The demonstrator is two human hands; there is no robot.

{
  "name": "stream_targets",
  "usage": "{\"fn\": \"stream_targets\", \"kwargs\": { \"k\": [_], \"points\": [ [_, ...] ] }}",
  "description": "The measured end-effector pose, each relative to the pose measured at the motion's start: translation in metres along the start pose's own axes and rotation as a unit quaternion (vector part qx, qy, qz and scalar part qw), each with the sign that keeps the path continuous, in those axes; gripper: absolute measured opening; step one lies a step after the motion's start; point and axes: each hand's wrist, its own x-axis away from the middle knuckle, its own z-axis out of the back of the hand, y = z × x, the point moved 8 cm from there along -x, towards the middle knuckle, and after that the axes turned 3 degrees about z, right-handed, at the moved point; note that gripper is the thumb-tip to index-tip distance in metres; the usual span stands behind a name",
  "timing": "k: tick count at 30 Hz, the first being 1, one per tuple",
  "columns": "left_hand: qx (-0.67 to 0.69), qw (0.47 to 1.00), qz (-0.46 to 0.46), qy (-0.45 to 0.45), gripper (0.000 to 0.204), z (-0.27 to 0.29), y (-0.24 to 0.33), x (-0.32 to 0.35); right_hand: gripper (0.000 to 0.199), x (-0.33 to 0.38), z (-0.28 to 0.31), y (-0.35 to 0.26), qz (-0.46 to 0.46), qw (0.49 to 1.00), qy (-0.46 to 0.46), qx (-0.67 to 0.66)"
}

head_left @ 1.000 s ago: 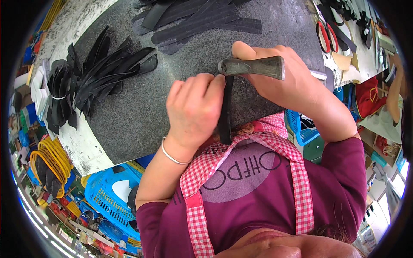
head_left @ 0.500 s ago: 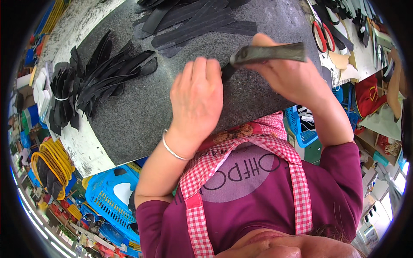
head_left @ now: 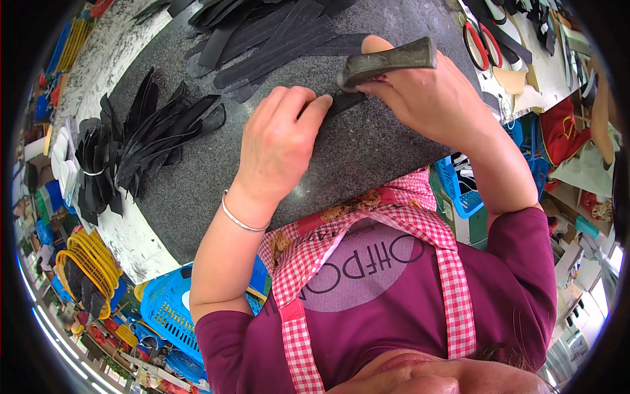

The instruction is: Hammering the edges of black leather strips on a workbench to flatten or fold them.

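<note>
A hammer with a dark metal head is in my right hand, whose fingers are wrapped round the handle, mostly hidden. Its head hovers at or just above a black strip on the dark grey stone slab; I cannot tell whether they touch. My left hand is closed, thumb and fingers pinching the left end of that strip. Beyond both hands, long black strips lie overlapped on the slab. To the left spreads a tied bundle of black pieces.
Red-handled scissors lie at the far right among scraps. Blue baskets stand below the table edge, one at the left, another at the right. Yellow baskets are stacked at the left. Another person's arm shows at the right rim.
My left hand has shifted a little left, baring more of the black strip. The hammer head has moved left and its face end has tipped down toward the strip. The view has shifted slightly.
</note>
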Motion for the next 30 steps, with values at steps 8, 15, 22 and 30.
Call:
{"fn": "stream_targets", "kwargs": {
  "k": [8,15,22,30],
  "points": [
    [-0.002,1.0,0.026,-0.007,0.019,0.011,-0.001,0.009,0.02,-0.013,-0.007,-0.011,0.027,0.998,-0.032,0.043],
    [0.03,0.998,0.05,0.015,0.022,0.02,-0.007,0.031,0.02,-0.004,-0.018,-0.022,0.064,0.998,-0.006,0.016],
    [0.017,0.997,0.078,0.013,0.019,0.028,-0.009,0.042,0.016,-0.011,-0.025,-0.033,0.067,0.997,-0.023,0.035],
    [0.033,0.992,0.119,0.009,0.015,0.034,-0.012,0.055,0.017,-0.017,-0.03,-0.061,0.115,0.992,-0.032,0.043]
  ]
}}
